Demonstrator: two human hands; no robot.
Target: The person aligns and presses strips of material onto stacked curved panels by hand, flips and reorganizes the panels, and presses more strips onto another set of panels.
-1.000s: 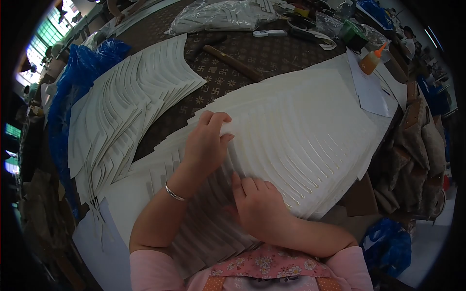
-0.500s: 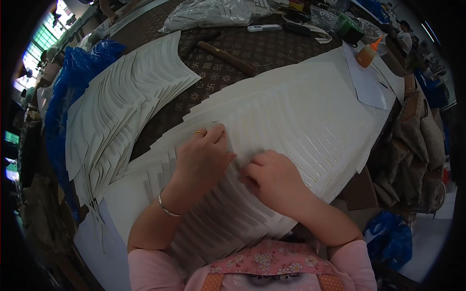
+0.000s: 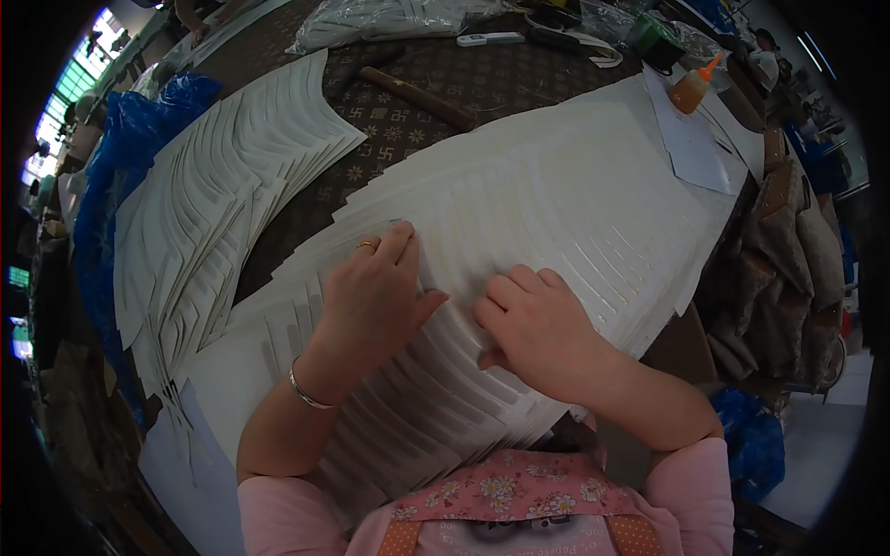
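Observation:
My left hand [image 3: 371, 287] lies on a large sheet of overlapping pale curved strips [image 3: 436, 361], its fingers stretched out and thumb spread. Its fingertips press near the upper end of one strip. To its right, my right hand [image 3: 538, 320] rests low over the same sheet with bent fingers and the thumb apart from them; nothing shows in it. Its fingertips are partly hidden under the hand. Shiny glue-like lines [image 3: 616, 269] run along the pale surface to the right of that hand.
A stack of curved strips [image 3: 213, 185] lies at left beside blue plastic [image 3: 120, 176]. At the back are a wooden stick [image 3: 417, 97], a white-handled cutter [image 3: 489, 39] and a bagged bundle [image 3: 389, 23]. An orange-tipped bottle [image 3: 691, 90] stands at right near brown fabric pieces [image 3: 783, 269].
My right hand has moved away from my left hand, slightly to the right, and its thumb has come apart from the fingers. My left hand stays on the strips. The whole view has shifted slightly.

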